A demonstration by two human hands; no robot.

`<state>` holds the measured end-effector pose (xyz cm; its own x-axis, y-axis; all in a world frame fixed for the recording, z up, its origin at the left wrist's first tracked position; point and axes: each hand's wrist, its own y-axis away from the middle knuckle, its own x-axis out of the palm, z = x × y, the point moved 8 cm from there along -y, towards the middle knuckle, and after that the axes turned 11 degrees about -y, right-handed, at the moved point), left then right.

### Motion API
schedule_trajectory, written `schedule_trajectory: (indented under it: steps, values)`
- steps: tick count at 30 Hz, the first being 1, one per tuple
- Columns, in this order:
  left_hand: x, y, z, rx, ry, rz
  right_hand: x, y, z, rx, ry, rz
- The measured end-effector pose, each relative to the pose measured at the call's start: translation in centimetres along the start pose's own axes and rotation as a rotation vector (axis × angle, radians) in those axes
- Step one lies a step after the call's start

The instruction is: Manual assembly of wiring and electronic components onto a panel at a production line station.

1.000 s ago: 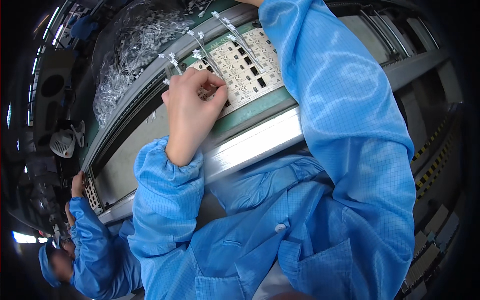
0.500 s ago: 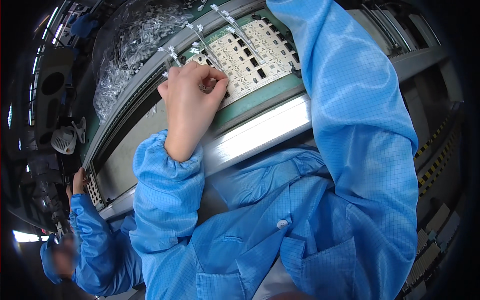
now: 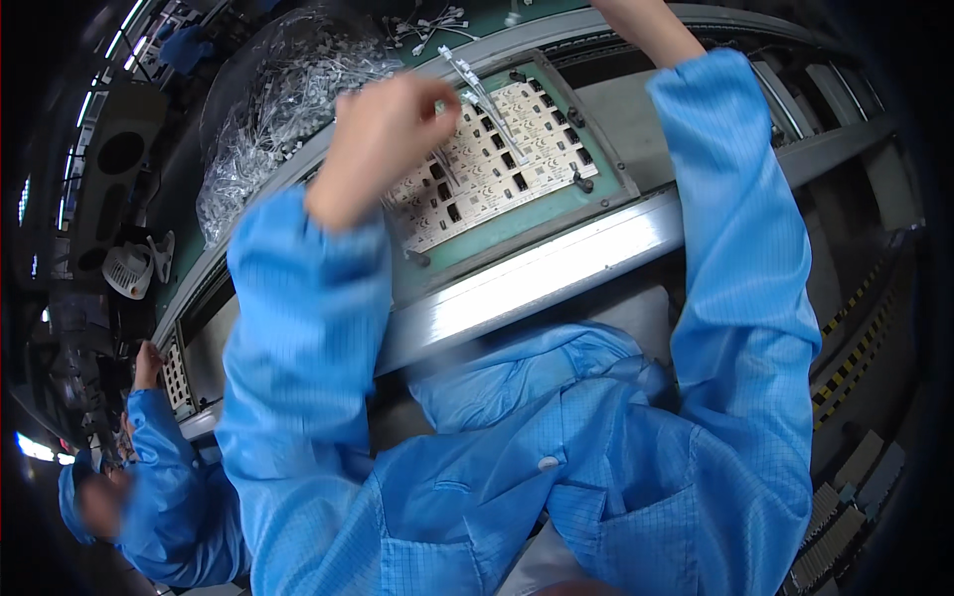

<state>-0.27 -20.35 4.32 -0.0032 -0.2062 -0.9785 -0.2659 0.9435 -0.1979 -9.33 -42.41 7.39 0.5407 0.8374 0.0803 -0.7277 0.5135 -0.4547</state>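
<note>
left hand pinching a thin metal strip over the circuit panel, right hand's fingers out of frame so can't tell; one slip could scrape the components.

conveyor line | green carrier frame at its near edge | clear bag of parts at far-left edge

Long green desk with a shiny silver rail along the front edge. Yellow and black striped tape down on the right. Small white fan far off on the left. Bright light low in the left corner. Another person in a blue coat at the same line.
</note>
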Motion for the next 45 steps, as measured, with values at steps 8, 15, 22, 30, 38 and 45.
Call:
schedule_trajectory:
  steps: [8, 15, 22, 30, 38, 45]
  values:
    - [3.5, -12.0, 1.8, 0.193, -0.200, -0.187, 1.8, 10.0, 2.4, -0.056, 0.043, 0.187]
    - [3.8, -12.6, 2.0, 0.149, -0.207, -0.098, 8.4, 15.4, 1.6, -0.250, 0.663, 0.414]
    - [4.5, -12.8, 3.2, 0.240, -0.127, -0.105, 8.8, 16.1, 1.2, -0.292, 0.814, 0.493]
    - [4.8, -13.5, 3.1, 0.232, -0.125, -0.152, 8.9, 16.1, 1.2, -0.197, 0.815, 0.553]
    - [4.5, -13.4, 1.1, 0.311, -0.237, -0.096, 8.5, 16.2, 1.1, -0.184, 0.835, 0.535]
    - [-0.3, -14.0, 6.2, 0.211, 0.449, -0.519, 8.0, 15.6, -0.2, -0.009, 0.707, 0.530]
